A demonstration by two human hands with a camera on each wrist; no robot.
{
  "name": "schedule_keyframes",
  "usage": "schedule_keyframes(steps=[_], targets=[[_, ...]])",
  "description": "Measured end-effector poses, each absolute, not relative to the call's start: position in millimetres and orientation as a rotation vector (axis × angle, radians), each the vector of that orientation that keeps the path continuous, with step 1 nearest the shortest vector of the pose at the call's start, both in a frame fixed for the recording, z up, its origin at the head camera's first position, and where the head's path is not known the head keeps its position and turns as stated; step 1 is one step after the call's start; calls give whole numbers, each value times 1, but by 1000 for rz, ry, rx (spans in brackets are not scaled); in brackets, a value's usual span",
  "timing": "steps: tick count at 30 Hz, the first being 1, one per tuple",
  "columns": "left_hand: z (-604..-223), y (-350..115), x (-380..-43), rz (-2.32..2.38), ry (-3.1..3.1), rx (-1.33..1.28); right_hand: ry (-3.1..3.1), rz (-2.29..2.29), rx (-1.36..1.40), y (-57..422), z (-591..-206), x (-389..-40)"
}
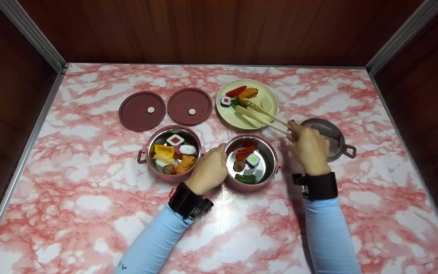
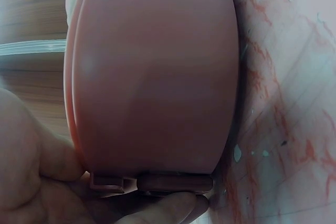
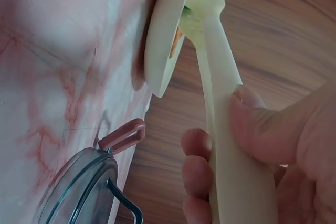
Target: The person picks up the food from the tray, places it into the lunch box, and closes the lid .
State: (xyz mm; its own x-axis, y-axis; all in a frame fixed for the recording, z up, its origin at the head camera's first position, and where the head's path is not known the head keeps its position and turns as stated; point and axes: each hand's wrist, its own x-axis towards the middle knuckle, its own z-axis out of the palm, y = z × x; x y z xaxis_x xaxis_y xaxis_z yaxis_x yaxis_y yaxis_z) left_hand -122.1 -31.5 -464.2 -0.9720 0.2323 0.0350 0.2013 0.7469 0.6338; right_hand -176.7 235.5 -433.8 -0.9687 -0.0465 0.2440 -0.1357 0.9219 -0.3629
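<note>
My left hand grips the side handle of the right-hand pink pot. Inside that pot are a red piece, a brown ball, a sushi roll and a green piece. My right hand holds cream tongs, thumb on one arm and fingers curled round the other. The tongs' tips are at a dark green piece on the pale yellow plate. Also on the plate are a sushi roll, a red piece and an orange piece.
A second pink pot, holding several toy foods, stands left of my left hand. Two dark pink round lids lie behind it, each with a small pale knob. A clear lid with a pink-brown handle lies beside my right hand.
</note>
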Motion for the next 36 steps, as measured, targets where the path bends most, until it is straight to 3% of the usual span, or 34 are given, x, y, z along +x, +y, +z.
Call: schedule_keyframes(steps=[36], targets=[[-465, -30, -122, 1012, 2916, 364, -2874, 775, 16, 275, -414, -171]])
